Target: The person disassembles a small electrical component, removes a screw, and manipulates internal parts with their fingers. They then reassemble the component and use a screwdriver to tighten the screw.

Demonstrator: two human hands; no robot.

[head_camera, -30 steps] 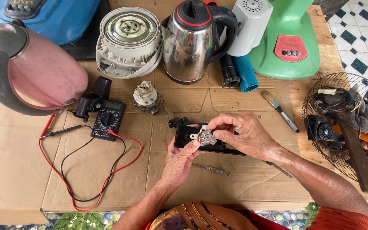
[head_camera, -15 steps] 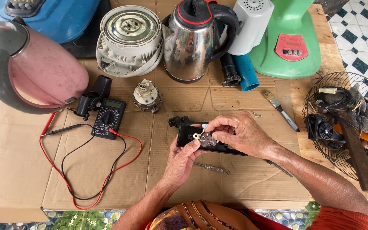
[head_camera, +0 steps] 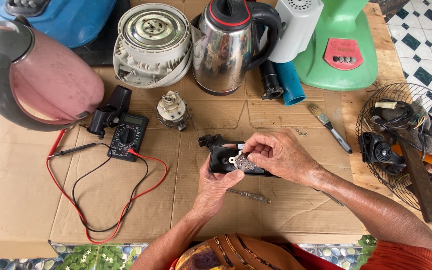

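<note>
Over the cardboard-covered table (head_camera: pixel 276 107), the small round metal part (head_camera: pixel 241 161) sat pinched in the right hand (head_camera: pixel 281 155) against the black plastic housing (head_camera: pixel 224 159), whose long axis ran left-right, gripped from below by the left hand (head_camera: pixel 216 187)

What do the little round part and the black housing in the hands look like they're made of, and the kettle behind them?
The small round part looks like bare metal: silvery, dull shine, small lobes. The black housing seems moulded plastic: matte, with even edges. The steel kettle appears polished stainless, since its body mirrors the surroundings; its handle and lid look like black plastic. The left hand and right hand hold the parts.
</note>
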